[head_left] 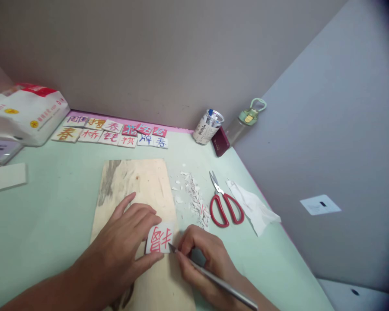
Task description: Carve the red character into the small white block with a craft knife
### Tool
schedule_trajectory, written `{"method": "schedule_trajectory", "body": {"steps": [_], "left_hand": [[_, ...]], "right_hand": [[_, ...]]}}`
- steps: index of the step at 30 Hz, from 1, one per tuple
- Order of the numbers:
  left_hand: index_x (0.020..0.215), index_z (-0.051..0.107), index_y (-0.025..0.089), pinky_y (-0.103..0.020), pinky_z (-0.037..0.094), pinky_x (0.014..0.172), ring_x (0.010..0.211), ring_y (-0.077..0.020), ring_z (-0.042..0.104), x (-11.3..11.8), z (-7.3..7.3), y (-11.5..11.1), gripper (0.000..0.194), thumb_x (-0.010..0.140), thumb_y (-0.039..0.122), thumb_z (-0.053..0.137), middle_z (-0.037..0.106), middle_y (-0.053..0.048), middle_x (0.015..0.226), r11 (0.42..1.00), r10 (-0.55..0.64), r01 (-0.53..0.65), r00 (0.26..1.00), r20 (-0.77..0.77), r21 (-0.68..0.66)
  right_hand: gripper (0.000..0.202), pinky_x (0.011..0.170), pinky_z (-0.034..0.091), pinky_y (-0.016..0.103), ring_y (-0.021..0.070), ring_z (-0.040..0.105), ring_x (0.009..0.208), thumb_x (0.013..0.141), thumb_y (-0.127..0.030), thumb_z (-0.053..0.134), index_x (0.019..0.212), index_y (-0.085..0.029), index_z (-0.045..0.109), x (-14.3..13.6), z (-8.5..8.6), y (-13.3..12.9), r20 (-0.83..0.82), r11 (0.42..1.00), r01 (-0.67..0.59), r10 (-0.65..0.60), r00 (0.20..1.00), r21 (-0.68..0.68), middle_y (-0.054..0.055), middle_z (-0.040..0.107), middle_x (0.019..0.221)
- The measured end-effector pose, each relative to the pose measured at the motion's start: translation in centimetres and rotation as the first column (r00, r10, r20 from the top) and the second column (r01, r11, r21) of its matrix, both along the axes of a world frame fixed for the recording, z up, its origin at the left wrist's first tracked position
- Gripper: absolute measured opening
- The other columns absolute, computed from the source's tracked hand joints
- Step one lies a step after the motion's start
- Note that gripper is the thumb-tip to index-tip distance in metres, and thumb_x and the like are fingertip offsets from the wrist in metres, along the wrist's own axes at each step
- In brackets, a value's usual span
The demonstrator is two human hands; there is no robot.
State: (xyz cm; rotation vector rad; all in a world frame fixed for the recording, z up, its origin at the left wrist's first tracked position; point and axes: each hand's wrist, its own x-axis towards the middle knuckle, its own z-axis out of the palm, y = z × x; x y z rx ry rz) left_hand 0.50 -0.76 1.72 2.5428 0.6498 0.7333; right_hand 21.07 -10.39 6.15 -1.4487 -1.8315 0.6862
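Observation:
A small white tile with a red written character (160,238) lies near the right edge of a wooden board (142,181). My left hand (126,237) grips the tile's left side, thumb at its near edge and fingers at its far corner. In my right hand (207,259) a slim metal craft knife (220,283) is held like a pen. Its blade tip touches the tile's right part, beside the red strokes. White shavings (196,198) are scattered just right of the board.
Red-handled scissors (218,198) and a crumpled tissue (254,205) lie to the right. Two rows of character tiles (90,135) line the back. A can (208,127), a dark red box (221,141) and a bottle (241,125) stand back right. A white package (35,114) sits at left.

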Motion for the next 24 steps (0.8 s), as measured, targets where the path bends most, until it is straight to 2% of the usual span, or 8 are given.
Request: {"method": "schedule_trajectory", "body": {"steps": [2,4,6,10,12,18,24], "left_hand": [[0.118,0.051,0.024,-0.053,0.019,0.123,0.108,-0.0246,0.060,0.0,-0.1,0.1,0.038,0.087,0.020,0.073,0.063,-0.001,0.104,1.000,-0.001,0.001,1.000,0.018,0.014],[0.118,0.052,0.024,-0.052,0.020,0.123,0.106,-0.0243,0.061,-0.1,-0.1,0.1,0.035,0.089,0.022,0.071,0.065,-0.001,0.104,1.000,-0.003,0.002,1.000,0.029,0.029],[0.118,0.052,0.024,-0.050,0.021,0.122,0.105,-0.0242,0.062,-0.1,0.0,0.2,0.033,0.090,0.024,0.070,0.066,-0.001,0.104,0.999,-0.006,0.004,1.000,0.031,0.045],[0.116,0.052,0.023,-0.049,0.021,0.121,0.104,-0.0245,0.062,-0.1,0.2,0.2,0.033,0.088,0.022,0.070,0.065,-0.001,0.102,0.998,-0.016,0.014,0.999,0.038,0.058],[0.114,0.052,0.023,-0.050,0.020,0.121,0.104,-0.0248,0.061,-0.1,0.2,0.2,0.033,0.087,0.020,0.071,0.064,-0.001,0.101,0.999,-0.017,0.016,0.999,0.033,0.045],[0.110,0.052,0.022,-0.053,0.022,0.120,0.102,-0.0248,0.061,0.0,0.3,0.0,0.030,0.087,0.019,0.070,0.060,0.000,0.096,0.999,-0.010,0.009,0.999,0.035,0.033],[0.109,0.051,0.023,-0.054,0.023,0.121,0.102,-0.0250,0.061,0.0,0.4,-0.1,0.028,0.087,0.019,0.070,0.057,0.002,0.090,1.000,0.004,-0.005,0.999,0.037,0.028]], "right_hand": [[0.017,0.059,0.041,0.026,0.0138,0.050,0.063,0.089,-0.008,0.048,0.081,-0.023,0.047,-0.3,-0.8,-0.1,0.170,0.969,-0.076,0.036,0.985,0.236,-0.001,0.059,0.072],[0.023,0.059,0.038,0.030,0.0157,0.044,0.061,0.091,-0.003,0.044,0.080,-0.022,0.048,-0.6,-1.4,-0.2,0.369,0.898,-0.189,0.032,0.929,0.396,0.000,0.057,0.069],[0.032,0.060,0.035,0.032,0.0171,0.040,0.061,0.096,0.000,0.037,0.076,-0.021,0.050,-0.8,-1.6,-0.5,0.510,0.860,-0.277,0.024,0.860,0.428,0.001,0.053,0.066],[0.039,0.063,0.031,0.034,0.0191,0.039,0.064,0.100,-0.002,0.035,0.072,-0.018,0.055,-1.1,-1.3,-1.1,0.653,0.847,-0.376,0.047,0.756,0.375,0.003,0.048,0.067],[0.039,0.063,0.030,0.035,0.0192,0.038,0.064,0.099,-0.001,0.036,0.071,-0.018,0.056,-1.3,-1.2,-1.2,0.671,0.850,-0.378,0.039,0.741,0.367,0.003,0.048,0.066],[0.045,0.060,0.026,0.034,0.0180,0.035,0.060,0.099,0.002,0.033,0.065,-0.019,0.053,-1.9,-1.8,-1.2,0.615,0.826,-0.293,-0.080,0.785,0.482,0.002,0.043,0.063],[0.042,0.061,0.028,0.034,0.0179,0.036,0.059,0.099,0.001,0.030,0.069,-0.020,0.050,-1.2,-1.2,-0.8,0.588,0.857,-0.210,-0.128,0.798,0.471,0.002,0.046,0.063]]}}
